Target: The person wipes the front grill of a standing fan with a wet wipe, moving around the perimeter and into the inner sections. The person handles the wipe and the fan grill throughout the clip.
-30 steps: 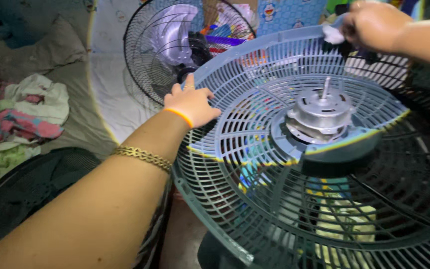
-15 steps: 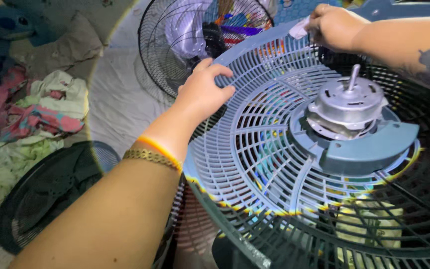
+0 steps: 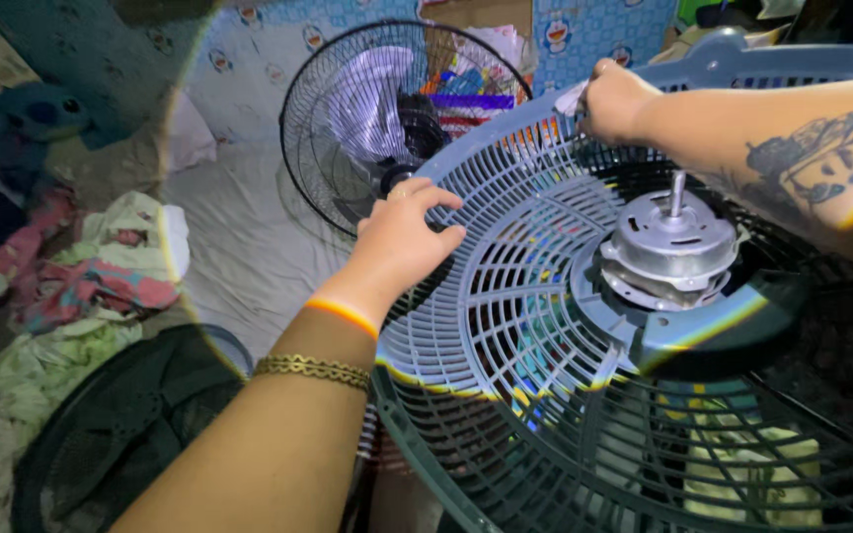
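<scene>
Gripping the blue fan grille [image 3: 505, 296] by its rim with my left hand [image 3: 402, 237], fingers curled over the edge. My right hand [image 3: 616, 99] pinches a white cloth [image 3: 573, 99] against the far rim. The grille sits tilted around the motor [image 3: 671, 247], in front of another fan [image 3: 387, 118].

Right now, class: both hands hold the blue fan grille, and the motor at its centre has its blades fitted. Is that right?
Not quite. The head view shows the motor with a bare shaft, no blades fitted. The left hand and right hand do hold the blue fan grille.
</scene>
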